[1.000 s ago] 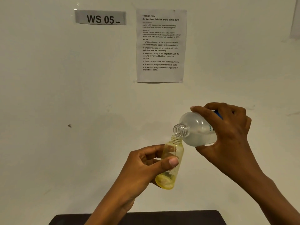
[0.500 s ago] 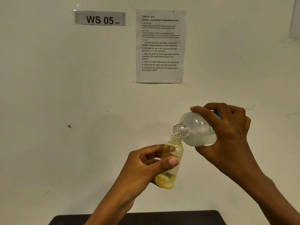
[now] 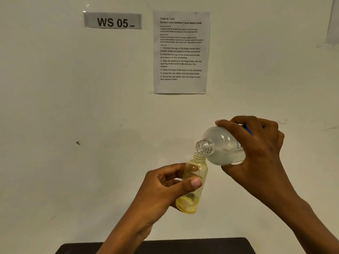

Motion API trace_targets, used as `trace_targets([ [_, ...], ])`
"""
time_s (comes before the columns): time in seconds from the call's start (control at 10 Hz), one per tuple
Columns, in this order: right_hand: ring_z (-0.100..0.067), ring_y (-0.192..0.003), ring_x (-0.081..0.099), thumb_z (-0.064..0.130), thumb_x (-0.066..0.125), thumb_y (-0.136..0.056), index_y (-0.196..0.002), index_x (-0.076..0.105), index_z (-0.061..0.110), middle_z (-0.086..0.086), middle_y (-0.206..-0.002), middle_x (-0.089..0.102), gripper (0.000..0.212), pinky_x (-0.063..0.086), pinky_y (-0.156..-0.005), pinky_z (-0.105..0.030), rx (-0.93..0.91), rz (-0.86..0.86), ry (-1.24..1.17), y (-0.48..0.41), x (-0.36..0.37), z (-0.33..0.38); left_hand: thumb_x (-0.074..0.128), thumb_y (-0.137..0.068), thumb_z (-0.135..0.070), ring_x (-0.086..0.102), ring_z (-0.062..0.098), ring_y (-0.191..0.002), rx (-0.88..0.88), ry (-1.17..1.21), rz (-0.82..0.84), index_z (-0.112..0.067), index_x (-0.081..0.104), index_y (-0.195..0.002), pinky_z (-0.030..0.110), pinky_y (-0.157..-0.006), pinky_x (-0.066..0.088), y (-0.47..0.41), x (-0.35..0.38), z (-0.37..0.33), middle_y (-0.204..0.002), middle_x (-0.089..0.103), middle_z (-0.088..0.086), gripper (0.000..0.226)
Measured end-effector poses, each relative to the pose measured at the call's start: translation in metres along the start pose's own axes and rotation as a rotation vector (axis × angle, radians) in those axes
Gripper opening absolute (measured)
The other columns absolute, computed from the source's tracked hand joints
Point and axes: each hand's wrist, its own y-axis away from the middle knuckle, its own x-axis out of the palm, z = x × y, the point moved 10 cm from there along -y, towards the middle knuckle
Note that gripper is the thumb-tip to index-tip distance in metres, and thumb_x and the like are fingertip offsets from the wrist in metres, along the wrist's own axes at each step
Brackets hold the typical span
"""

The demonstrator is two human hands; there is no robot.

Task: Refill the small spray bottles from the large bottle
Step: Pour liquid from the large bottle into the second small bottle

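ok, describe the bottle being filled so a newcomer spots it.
Look below the instruction sheet on the wall. There the left hand grips the small yellow-tinted bottle, near upright, uncapped. Unlike the larger frosted bottle tilted over it in the right hand, it is see-through yellow.

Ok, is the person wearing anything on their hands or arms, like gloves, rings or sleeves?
Nothing shows. The left hand and right hand are bare: no gloves, rings, bracelets or watch. No sleeve shows on the left forearm or right forearm. The left thumbnail looks short and unpainted.
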Motion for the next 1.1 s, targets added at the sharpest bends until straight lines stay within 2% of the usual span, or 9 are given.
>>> trace_targets([
  [0.4, -0.024, -0.105, 0.034, 0.024, 0.067, -0.053, -0.118, 0.05, 0.029, -0.002, -0.11, 0.054, 0.067, 0.012, -0.079, -0.021, 0.0, 0.003, 0.002, -0.0001, 0.0, 0.0, 0.07, -0.051, -0.038, 0.071, 0.013, -0.078, -0.002, -0.014, 0.003, -0.031, 0.072, -0.085, 0.022, -0.057, 0.055, -0.0003, 0.0003, 0.0008, -0.09, 0.074, -0.005, 0.034],
  [0.6, -0.023, -0.105, 0.034, 0.025, 0.067, -0.053, -0.118, 0.05, 0.03, -0.002, -0.11, 0.054, 0.068, 0.012, -0.08, -0.02, 0.002, -0.003, 0.005, 0.0005, -0.0008, -0.0002, 0.07, -0.053, -0.039, 0.071, 0.014, -0.08, -0.005, -0.029, 0.0, -0.028, 0.071, -0.093, 0.023, -0.06, 0.056, -0.0005, -0.0002, 0.0023, -0.092, 0.074, -0.004, 0.042],
  [0.9, -0.023, -0.105, 0.034, 0.026, 0.067, -0.054, -0.119, 0.049, 0.03, -0.001, -0.11, 0.054, 0.068, 0.011, -0.08, -0.019, 0.0, -0.003, 0.004, -0.0001, -0.0021, 0.0004, 0.071, -0.052, -0.036, 0.072, 0.015, -0.076, -0.005, 0.0, 0.003, -0.03, 0.073, -0.083, 0.022, -0.056, 0.055, 0.0014, 0.0005, -0.0005, -0.089, 0.074, -0.002, 0.031],
  [1.0, -0.023, -0.105, 0.034, 0.026, 0.067, -0.053, -0.119, 0.05, 0.029, -0.002, -0.11, 0.054, 0.068, 0.011, -0.08, -0.019, 0.0, -0.004, 0.002, 0.0, -0.0023, 0.0008, 0.079, -0.056, -0.035, 0.072, 0.015, -0.076, -0.009, 0.007, 0.002, -0.029, 0.074, -0.082, 0.022, -0.056, 0.055, 0.0016, 0.0005, -0.0002, -0.089, 0.074, -0.002, 0.028],
  [1.1, -0.023, -0.105, 0.034, 0.027, 0.067, -0.053, -0.119, 0.049, 0.03, -0.001, -0.111, 0.053, 0.068, 0.012, -0.08, -0.019, -0.001, -0.002, 0.004, 0.0003, -0.0018, 0.0005, 0.075, -0.055, -0.035, 0.071, 0.014, -0.075, -0.007, 0.007, -0.005, -0.029, 0.073, -0.084, 0.021, -0.055, 0.054, 0.0016, -0.0004, -0.0003, -0.089, 0.074, -0.003, 0.03],
])
